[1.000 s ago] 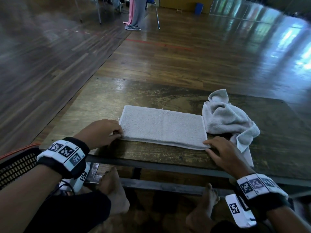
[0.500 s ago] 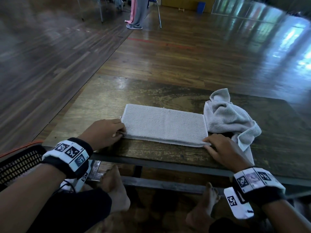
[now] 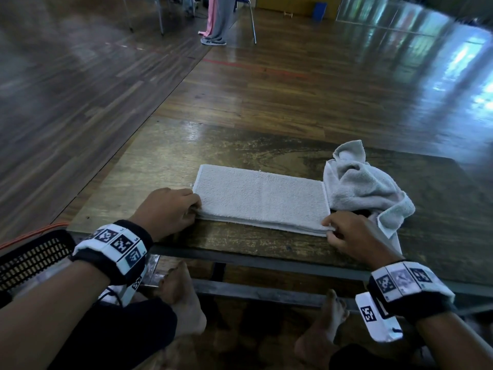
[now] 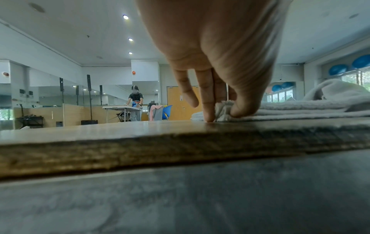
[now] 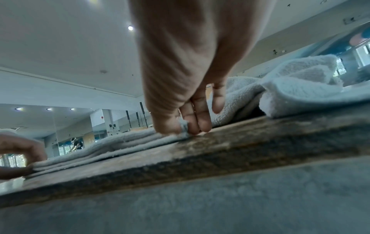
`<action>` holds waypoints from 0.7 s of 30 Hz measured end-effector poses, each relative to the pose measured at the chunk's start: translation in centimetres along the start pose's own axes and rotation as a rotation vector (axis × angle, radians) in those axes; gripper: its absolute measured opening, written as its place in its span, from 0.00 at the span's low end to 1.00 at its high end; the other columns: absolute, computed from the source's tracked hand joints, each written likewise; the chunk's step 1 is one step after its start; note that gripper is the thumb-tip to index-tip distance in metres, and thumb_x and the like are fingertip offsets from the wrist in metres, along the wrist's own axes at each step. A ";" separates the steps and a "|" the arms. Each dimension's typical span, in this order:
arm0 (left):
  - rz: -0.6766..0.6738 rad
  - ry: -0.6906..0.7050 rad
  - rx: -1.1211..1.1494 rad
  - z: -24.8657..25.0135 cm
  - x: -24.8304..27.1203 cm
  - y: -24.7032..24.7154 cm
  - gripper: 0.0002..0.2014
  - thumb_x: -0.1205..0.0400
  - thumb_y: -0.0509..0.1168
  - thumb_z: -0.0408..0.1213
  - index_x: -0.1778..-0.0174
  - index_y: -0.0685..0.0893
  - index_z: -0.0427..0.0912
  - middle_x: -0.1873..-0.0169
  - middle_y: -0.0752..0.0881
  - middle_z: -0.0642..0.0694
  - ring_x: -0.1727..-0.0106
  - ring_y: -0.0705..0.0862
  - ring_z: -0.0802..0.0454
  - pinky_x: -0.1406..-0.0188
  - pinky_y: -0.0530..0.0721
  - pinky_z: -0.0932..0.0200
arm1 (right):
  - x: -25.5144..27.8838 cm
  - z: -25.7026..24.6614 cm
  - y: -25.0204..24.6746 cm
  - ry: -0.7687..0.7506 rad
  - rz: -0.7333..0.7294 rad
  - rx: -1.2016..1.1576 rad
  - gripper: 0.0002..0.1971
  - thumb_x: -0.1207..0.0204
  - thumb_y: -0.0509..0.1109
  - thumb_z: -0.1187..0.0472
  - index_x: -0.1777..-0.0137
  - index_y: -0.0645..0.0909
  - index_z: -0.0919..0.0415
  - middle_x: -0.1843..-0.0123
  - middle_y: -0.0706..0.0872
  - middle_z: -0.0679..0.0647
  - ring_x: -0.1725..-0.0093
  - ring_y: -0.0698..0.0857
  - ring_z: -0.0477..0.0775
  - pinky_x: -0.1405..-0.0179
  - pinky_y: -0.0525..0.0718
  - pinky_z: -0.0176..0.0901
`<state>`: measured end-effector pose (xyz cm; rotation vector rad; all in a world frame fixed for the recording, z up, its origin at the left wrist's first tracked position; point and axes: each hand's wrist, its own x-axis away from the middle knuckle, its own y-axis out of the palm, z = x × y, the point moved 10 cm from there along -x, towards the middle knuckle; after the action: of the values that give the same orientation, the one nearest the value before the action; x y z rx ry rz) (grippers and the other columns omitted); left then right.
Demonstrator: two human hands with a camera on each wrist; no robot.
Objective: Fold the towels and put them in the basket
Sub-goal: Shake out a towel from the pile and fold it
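A white towel [image 3: 261, 196], folded into a long flat strip, lies near the front edge of the low wooden table [image 3: 165, 161]. My left hand [image 3: 196, 208] pinches its near left corner between thumb and fingers, as the left wrist view shows on the towel corner [image 4: 224, 109]. My right hand [image 3: 329, 229] pinches the near right corner [image 5: 184, 128] the same way. A second towel [image 3: 365, 188] lies crumpled just right of the folded one, partly over the table's front edge. A black mesh basket [image 3: 29, 260] sits low at the left, below my left wrist.
The table's metal frame [image 3: 266, 265] runs under the front edge, with my bare feet [image 3: 184, 297] beneath it. Wooden floor stretches beyond. A person stands by chairs [image 3: 218, 20] far off.
Both hands have closed in on the towel's near corners and now pinch them; the right hand slid forward and left to the corner. The towel itself has stayed flat.
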<state>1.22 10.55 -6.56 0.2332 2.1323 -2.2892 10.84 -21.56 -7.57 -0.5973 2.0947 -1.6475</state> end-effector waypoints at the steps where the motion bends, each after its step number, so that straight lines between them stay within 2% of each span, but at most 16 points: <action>1: 0.010 0.007 -0.007 0.2 -0.1 -0.2 0.09 0.24 0.67 0.41 0.49 0.85 0.48 0.53 0.88 0.52 0.60 0.85 0.46 0.63 0.72 0.59 | 0.0 -0.2 -0.5 0.000 0.030 0.026 0.09 0.28 0.71 0.57 0.47 0.84 0.53 0.50 0.88 0.49 0.53 0.86 0.55 0.50 0.80 0.50; 3: 0.060 0.012 0.052 0.0 0.0 -1.2 0.06 0.23 0.68 0.40 0.52 0.86 0.48 0.56 0.89 0.52 0.62 0.86 0.49 0.67 0.72 0.61 | 0.1 -0.4 -1.9 0.015 0.108 0.047 0.08 0.27 0.71 0.59 0.49 0.85 0.56 0.53 0.89 0.52 0.57 0.85 0.58 0.55 0.80 0.49; 5: 0.155 0.012 0.119 -0.8 0.2 -2.9 0.04 0.23 0.70 0.38 0.54 0.86 0.49 0.60 0.90 0.53 0.65 0.86 0.53 0.72 0.68 0.67 | 0.2 -0.4 -3.6 0.005 0.210 0.039 0.05 0.28 0.72 0.62 0.53 0.84 0.59 0.58 0.88 0.54 0.61 0.84 0.57 0.58 0.79 0.49; 7: 0.191 0.026 0.125 -1.0 0.5 -3.6 0.04 0.25 0.72 0.37 0.56 0.87 0.49 0.61 0.90 0.54 0.67 0.86 0.53 0.71 0.65 0.72 | 0.5 -0.8 -4.4 -0.028 0.265 0.046 0.06 0.31 0.74 0.64 0.55 0.84 0.59 0.61 0.87 0.53 0.62 0.84 0.55 0.58 0.74 0.46; 9: 0.110 0.036 0.111 -0.8 0.5 -2.4 0.05 0.25 0.72 0.37 0.55 0.88 0.49 0.58 0.90 0.53 0.64 0.86 0.51 0.67 0.70 0.65 | 0.6 -1.0 -3.7 -0.049 0.230 0.062 0.07 0.34 0.76 0.64 0.56 0.84 0.56 0.61 0.87 0.50 0.61 0.84 0.54 0.56 0.71 0.45; 11: 0.007 0.027 0.112 -0.7 0.5 -0.6 0.06 0.24 0.69 0.39 0.53 0.87 0.50 0.53 0.89 0.54 0.58 0.85 0.52 0.57 0.71 0.60 | 0.9 -0.7 -1.8 -0.041 0.112 0.113 0.09 0.33 0.75 0.61 0.53 0.85 0.54 0.56 0.87 0.49 0.53 0.83 0.54 0.53 0.70 0.47; 13: -0.017 0.034 0.115 -1.0 0.5 -0.1 0.07 0.25 0.68 0.41 0.52 0.86 0.53 0.51 0.87 0.56 0.54 0.84 0.55 0.53 0.71 0.60 | 1.1 -0.1 -0.7 -0.028 0.049 0.133 0.11 0.33 0.74 0.58 0.50 0.85 0.51 0.52 0.86 0.47 0.47 0.82 0.53 0.48 0.70 0.49; 16: -0.030 0.046 0.102 -1.2 0.5 0.1 0.07 0.24 0.68 0.43 0.51 0.85 0.55 0.51 0.85 0.59 0.51 0.83 0.58 0.47 0.72 0.59 | 1.0 0.1 -0.8 -0.039 0.060 0.096 0.10 0.33 0.75 0.58 0.51 0.86 0.51 0.51 0.84 0.47 0.46 0.81 0.52 0.47 0.71 0.50; 18: -0.019 0.053 0.113 -1.0 0.4 0.0 0.07 0.24 0.68 0.41 0.52 0.86 0.53 0.52 0.86 0.58 0.53 0.84 0.56 0.48 0.72 0.59 | 0.8 0.0 -0.7 -0.047 0.053 0.089 0.09 0.31 0.74 0.60 0.51 0.85 0.52 0.51 0.85 0.48 0.46 0.81 0.52 0.46 0.72 0.51; 21: 0.039 0.061 0.188 -1.0 0.4 -0.8 0.05 0.25 0.70 0.36 0.55 0.86 0.48 0.57 0.88 0.55 0.61 0.84 0.53 0.59 0.71 0.65 | 0.7 0.0 -1.4 -0.056 0.102 0.037 0.07 0.30 0.73 0.62 0.53 0.85 0.55 0.53 0.86 0.48 0.50 0.82 0.52 0.49 0.71 0.48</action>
<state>0.86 11.61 -5.88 0.3469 1.9195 -2.4915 10.35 -22.27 -6.20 -0.5104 2.0162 -1.5915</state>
